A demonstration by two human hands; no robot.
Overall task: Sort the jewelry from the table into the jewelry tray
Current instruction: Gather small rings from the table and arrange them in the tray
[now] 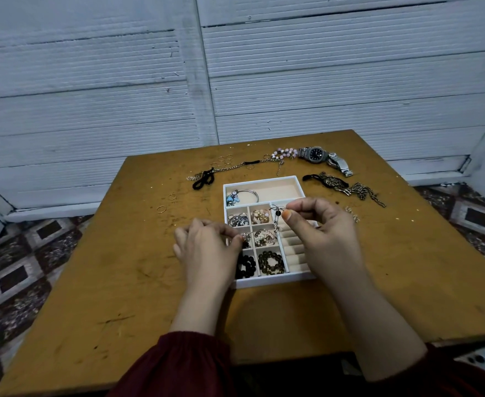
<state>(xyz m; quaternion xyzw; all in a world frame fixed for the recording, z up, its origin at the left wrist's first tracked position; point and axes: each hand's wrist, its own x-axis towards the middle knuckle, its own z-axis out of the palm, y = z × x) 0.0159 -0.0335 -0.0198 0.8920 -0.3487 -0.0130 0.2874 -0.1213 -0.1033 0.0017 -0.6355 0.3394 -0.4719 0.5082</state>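
1. At the middle of the brown wooden table: white jewelry tray, partitioned; one wide compartment at the far end, six small squares at the near left, a column of ring rolls at the near right.
2. In the wide far compartment: silver bangle with blue charms, lying at the left end.
3. In the small squares: mixed metal and bead pieces in the far four; black bead bracelet in the near left square; brown bead bracelet in the square just beside it.
4. Above the tray's right half: right hand, fingers curled, thumb and forefinger pinching a dangling piece with a dark bead; piece hanging over the far end of the ring-roll column.
5. At the tray's left wall: left hand, fingers curled, thumb and forefinger tips pinched on a small glinting piece over the middle left square; kind of piece too blurred to tell.
6. On the table beyond the tray, left to right: thin gold rings; black cord joined to a chain; pink bead bracelet; steel wristwatch.
7. Right of the tray: heap of dark chains; left of the tray, well apart from it: two loose gold rings.
8. At the lower edge: maroon sleeves on both forearms; behind the table: ribbed white wall; around it: patterned floor.
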